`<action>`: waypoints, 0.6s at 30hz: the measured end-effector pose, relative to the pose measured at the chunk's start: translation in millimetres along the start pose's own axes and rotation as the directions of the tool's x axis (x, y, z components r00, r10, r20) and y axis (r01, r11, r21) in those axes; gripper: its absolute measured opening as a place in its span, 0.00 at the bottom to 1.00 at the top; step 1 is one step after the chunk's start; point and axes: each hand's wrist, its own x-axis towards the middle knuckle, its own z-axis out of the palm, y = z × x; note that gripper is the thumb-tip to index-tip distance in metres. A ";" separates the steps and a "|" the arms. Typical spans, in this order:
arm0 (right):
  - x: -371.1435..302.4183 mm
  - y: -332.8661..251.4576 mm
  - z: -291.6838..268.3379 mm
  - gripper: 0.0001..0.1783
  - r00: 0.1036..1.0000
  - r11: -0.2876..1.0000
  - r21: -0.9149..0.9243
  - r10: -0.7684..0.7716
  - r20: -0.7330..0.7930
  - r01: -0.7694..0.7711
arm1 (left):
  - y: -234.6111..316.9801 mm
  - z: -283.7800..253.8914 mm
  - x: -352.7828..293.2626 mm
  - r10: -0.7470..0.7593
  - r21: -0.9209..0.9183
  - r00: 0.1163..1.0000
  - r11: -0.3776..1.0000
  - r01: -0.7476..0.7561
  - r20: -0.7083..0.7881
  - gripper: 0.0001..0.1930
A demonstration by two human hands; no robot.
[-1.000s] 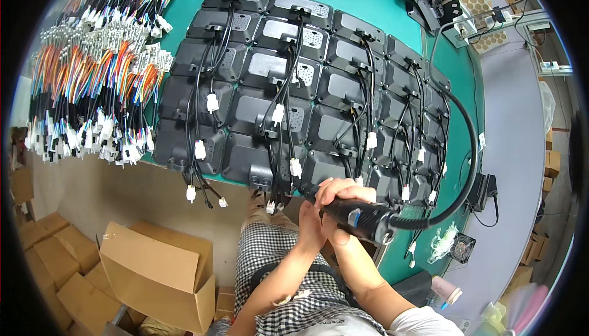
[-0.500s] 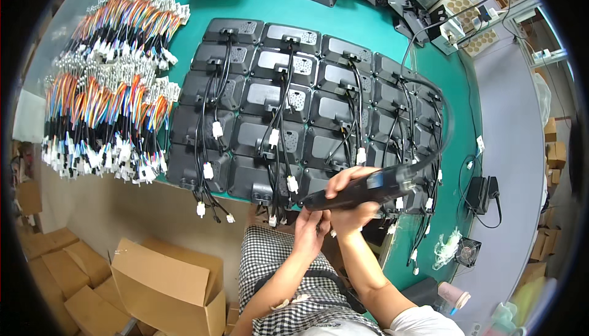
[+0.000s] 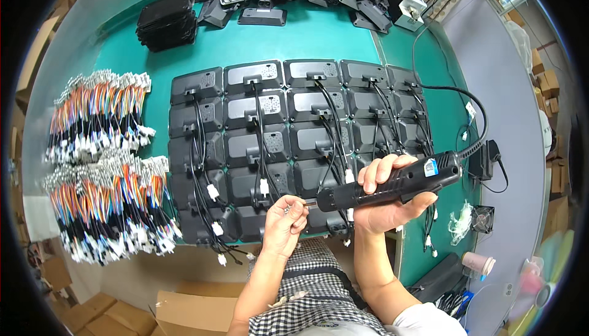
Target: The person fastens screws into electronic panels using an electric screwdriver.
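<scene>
My right hand (image 3: 392, 204) is wrapped round a black electric screwdriver (image 3: 374, 190), which lies nearly level with its bit pointing left. At the bit's tip my left hand (image 3: 284, 224) is closed in a pinch; whatever its fingers hold is too small to make out. Both hands are above the near edge of rows of black plastic housings (image 3: 257, 146), laid back side up. Black cables (image 3: 261, 127) with white connectors (image 3: 264, 187) trail from the housings toward me.
Bundles of coloured wire harnesses (image 3: 101, 195) lie at left. Black housing parts (image 3: 264, 15) and a dark stack (image 3: 167, 22) sit at the back. The screwdriver's cord (image 3: 481, 112) loops at right, near a power adapter (image 3: 485, 159) and small fan (image 3: 483, 218). Cardboard boxes (image 3: 196, 311) stand below.
The view has shifted, so the table sits lower and further back parts show. The screwdriver has swung up and right, away from the front row, with my left hand staying at its bit.
</scene>
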 end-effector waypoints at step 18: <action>12.6 91.7 -11.7 0.39 0.995 0.919 -0.383 -0.073 0.067 0.093 | 34.9 -10.1 7.8 -0.165 0.046 0.969 0.983 0.176 -0.182 0.16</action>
